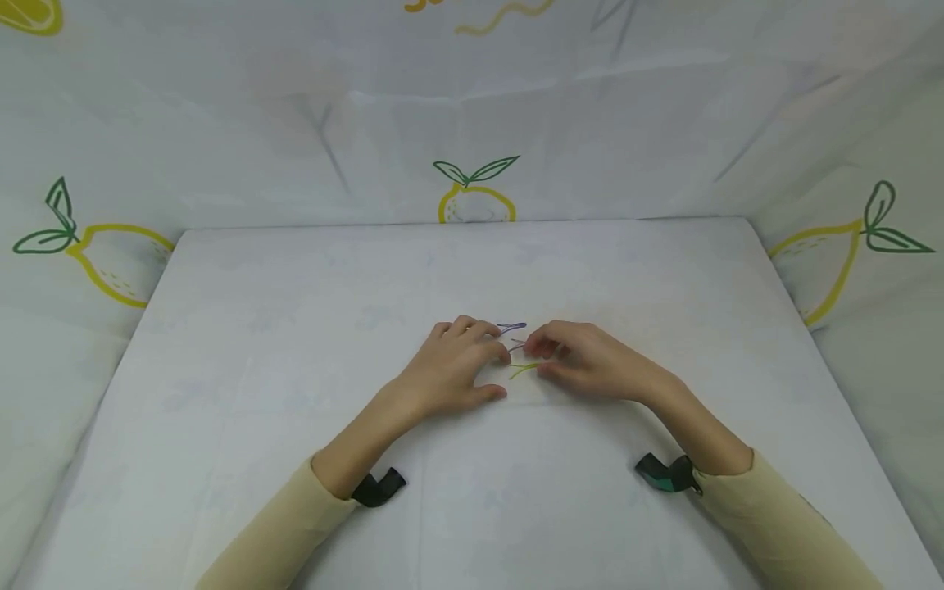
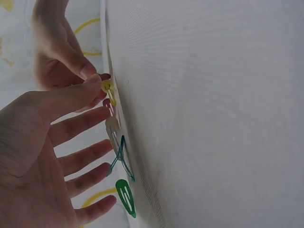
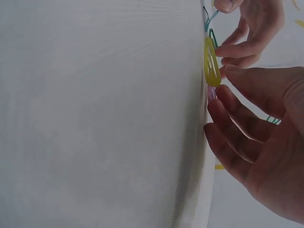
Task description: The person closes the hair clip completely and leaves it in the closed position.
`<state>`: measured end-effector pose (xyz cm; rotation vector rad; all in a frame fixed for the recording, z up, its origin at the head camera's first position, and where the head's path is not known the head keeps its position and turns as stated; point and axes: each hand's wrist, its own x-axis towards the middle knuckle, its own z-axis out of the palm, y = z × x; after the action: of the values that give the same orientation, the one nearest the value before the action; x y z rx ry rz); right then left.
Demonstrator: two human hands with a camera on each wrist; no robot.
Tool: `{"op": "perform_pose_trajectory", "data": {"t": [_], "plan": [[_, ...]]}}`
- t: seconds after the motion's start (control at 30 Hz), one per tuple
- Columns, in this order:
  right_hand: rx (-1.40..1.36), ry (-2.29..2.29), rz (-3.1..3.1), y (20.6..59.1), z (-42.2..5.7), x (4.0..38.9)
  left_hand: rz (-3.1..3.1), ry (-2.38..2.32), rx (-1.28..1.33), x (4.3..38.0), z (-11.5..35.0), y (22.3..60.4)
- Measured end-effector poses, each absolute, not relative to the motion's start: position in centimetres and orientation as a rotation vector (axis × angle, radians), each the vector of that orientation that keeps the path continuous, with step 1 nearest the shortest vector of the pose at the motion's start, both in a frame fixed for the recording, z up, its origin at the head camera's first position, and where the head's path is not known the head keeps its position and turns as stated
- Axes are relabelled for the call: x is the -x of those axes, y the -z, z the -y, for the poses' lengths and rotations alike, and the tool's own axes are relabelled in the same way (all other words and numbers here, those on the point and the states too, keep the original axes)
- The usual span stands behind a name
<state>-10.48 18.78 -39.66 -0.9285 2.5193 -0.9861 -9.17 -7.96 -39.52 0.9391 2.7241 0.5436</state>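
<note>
In the head view, my left hand [image 1: 460,369] lies with spread fingers close to several thin snap hair clips near the middle of the table. A yellow hair clip [image 3: 212,62] stands on its edge; the thumb and forefinger of my right hand [image 3: 266,123] are parted right at its end. Behind it shows a pink hair clip [image 2: 109,107], partly hidden. Along the spread fingers of my left hand [image 2: 52,142] are a beige hair clip [image 2: 113,133], a teal hair clip [image 2: 121,159] with its legs bent apart, and a green hair clip [image 2: 125,197].
A white cloth covers the table [image 1: 221,369]. White sheets with lemon drawings [image 1: 475,201] hang at the back and both sides. Dark camera mounts [image 1: 379,488] stick out beneath both sleeves.
</note>
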Motion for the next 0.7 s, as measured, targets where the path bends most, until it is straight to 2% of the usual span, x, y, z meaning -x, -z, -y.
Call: {"op": "perform_pose_trajectory", "data": {"t": [0.7], "plan": [[0.846, 1.004, -2.464, 39.6, -18.1, 10.7, -2.793, -0.422, -0.891, 9.1, 6.0, 39.5]]}}
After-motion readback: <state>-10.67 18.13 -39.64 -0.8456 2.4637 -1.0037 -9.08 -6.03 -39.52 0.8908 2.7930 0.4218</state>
